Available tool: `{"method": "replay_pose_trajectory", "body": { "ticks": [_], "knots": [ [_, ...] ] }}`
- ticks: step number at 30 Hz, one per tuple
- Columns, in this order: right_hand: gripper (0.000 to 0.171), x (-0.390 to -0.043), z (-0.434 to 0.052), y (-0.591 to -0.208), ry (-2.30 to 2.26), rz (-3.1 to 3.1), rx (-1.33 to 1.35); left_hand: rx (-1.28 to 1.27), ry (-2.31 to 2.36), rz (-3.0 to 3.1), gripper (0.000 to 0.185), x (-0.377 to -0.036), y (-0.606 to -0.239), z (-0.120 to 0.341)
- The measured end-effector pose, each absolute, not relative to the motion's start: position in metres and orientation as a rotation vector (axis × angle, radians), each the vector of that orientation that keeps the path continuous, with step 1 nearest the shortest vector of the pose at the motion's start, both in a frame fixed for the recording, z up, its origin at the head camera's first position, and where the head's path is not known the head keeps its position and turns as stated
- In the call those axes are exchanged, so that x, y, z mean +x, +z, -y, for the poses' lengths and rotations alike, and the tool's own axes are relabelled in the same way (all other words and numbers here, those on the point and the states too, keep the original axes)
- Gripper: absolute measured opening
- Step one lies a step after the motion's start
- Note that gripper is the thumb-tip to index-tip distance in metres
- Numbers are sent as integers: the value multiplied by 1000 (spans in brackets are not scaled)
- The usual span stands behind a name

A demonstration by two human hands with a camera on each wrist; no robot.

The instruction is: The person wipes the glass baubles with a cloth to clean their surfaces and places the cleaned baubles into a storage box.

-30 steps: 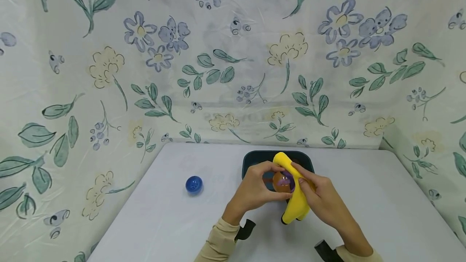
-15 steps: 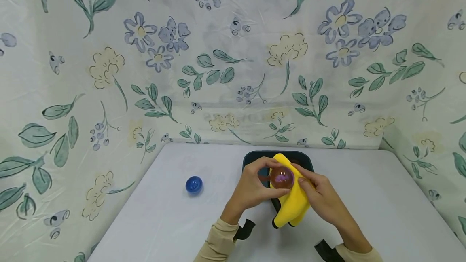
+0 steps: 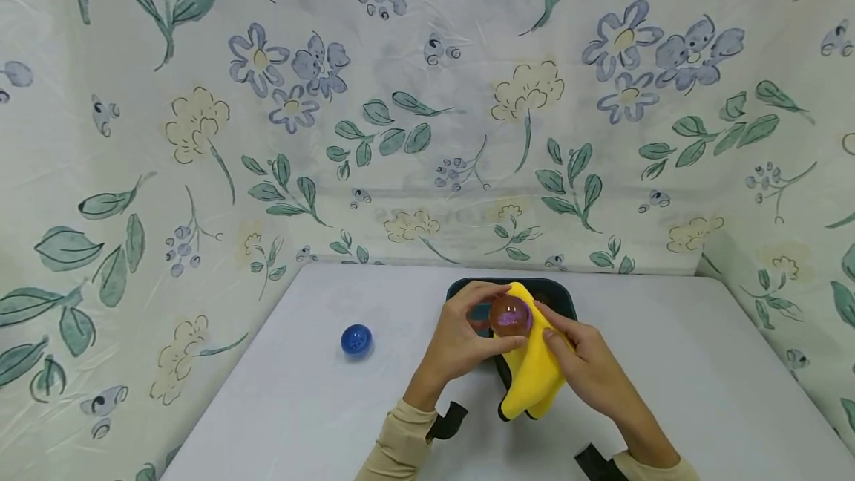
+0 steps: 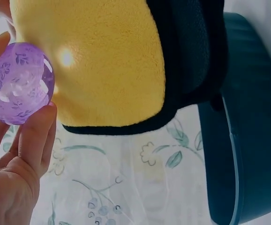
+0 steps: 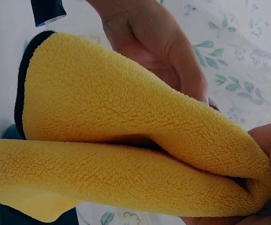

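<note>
My left hand (image 3: 467, 340) holds a small clear ball (image 3: 510, 315) with purple inside, pinched between fingertips above the dark teal tray (image 3: 461, 292). The left wrist view shows the ball (image 4: 17, 83) as translucent purple with a leaf pattern, my fingers (image 4: 34, 136) curled round it. My right hand (image 3: 588, 366) grips a folded yellow cloth (image 3: 534, 370) with a black edge and presses it against the ball. In the right wrist view the cloth (image 5: 126, 154) fills the frame, with the left hand (image 5: 158, 47) behind it.
A blue ball (image 3: 356, 340) lies on the white table (image 3: 300, 407) to the left of my hands. Floral cloth (image 3: 401, 110) covers the walls at the back and both sides. The tray (image 4: 252, 131) sits near the table's back edge.
The ball has risen a little and shifted towards the tray. The cloth's lower end has swung left and nearer to me while the right hand stays on it.
</note>
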State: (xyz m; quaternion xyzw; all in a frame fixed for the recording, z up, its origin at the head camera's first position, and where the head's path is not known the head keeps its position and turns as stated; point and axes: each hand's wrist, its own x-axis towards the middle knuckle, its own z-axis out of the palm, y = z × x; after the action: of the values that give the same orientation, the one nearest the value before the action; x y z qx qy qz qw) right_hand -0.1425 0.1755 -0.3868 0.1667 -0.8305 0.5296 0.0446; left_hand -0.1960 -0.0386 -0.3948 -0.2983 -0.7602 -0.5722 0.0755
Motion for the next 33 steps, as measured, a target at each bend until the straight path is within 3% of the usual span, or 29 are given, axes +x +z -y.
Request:
{"method": "replay_pose_trajectory", "body": {
  "ticks": [5,33],
  "knots": [
    [44,-141,-174,-385,1641,2537,486,-849,-1741,2300,51,-198,-395,40],
    [44,-134,-164,-385,1368,2508,517,-723,-1691,2480,52,-206,-400,44]
  ]
}}
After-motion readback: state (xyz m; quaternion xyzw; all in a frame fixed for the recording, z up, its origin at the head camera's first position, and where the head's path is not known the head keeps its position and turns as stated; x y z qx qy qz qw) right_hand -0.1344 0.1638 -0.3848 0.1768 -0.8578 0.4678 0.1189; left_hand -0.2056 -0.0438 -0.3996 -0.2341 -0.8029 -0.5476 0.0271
